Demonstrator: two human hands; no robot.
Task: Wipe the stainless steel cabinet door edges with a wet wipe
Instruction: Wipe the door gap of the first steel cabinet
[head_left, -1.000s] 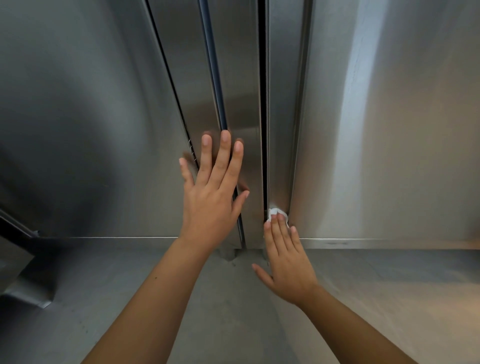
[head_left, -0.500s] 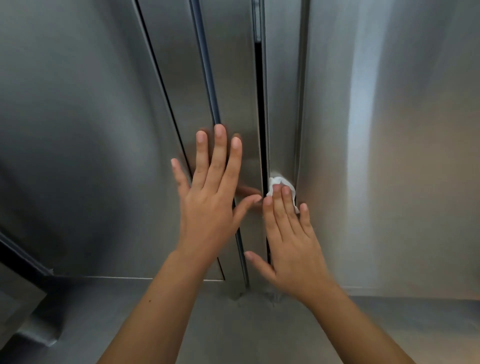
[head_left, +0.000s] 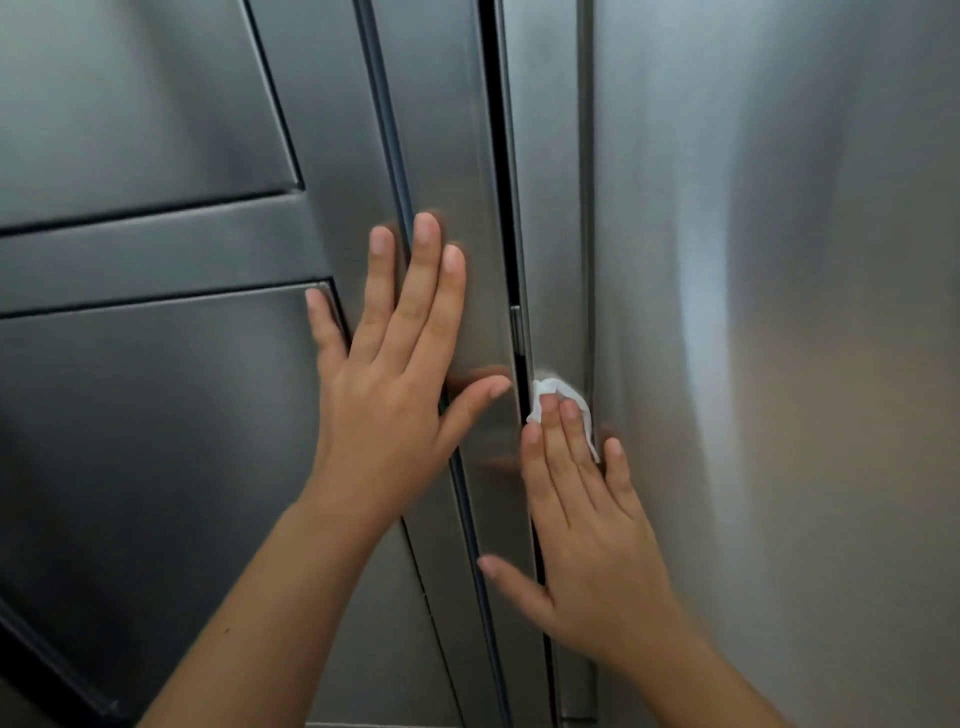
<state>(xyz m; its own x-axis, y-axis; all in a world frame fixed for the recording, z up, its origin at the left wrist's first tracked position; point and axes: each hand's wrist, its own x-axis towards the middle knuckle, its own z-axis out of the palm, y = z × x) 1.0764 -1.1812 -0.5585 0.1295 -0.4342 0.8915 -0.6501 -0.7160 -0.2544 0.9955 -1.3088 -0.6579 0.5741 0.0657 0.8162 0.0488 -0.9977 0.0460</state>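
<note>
Right hand (head_left: 592, 525), fingers straight and together, presses white wet wipe (head_left: 563, 402) onto right door edge strip (head_left: 550, 260). Left hand (head_left: 395, 374) spread flat on left door (head_left: 441, 130).

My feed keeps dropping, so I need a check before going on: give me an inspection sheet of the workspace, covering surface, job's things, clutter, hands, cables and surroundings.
Surface: stainless steel cabinet doors, a dark gap between the two door edges.
Job's things: white wet wipe, bunched, on the right door's edge strip beside the gap.
Clutter: nothing seen.
Hands: left hand flat on the left door, fingers spread; right hand presses the wipe with straight fingers.
Cables: nothing seen.
Surroundings: recessed steel panels at left.
</note>
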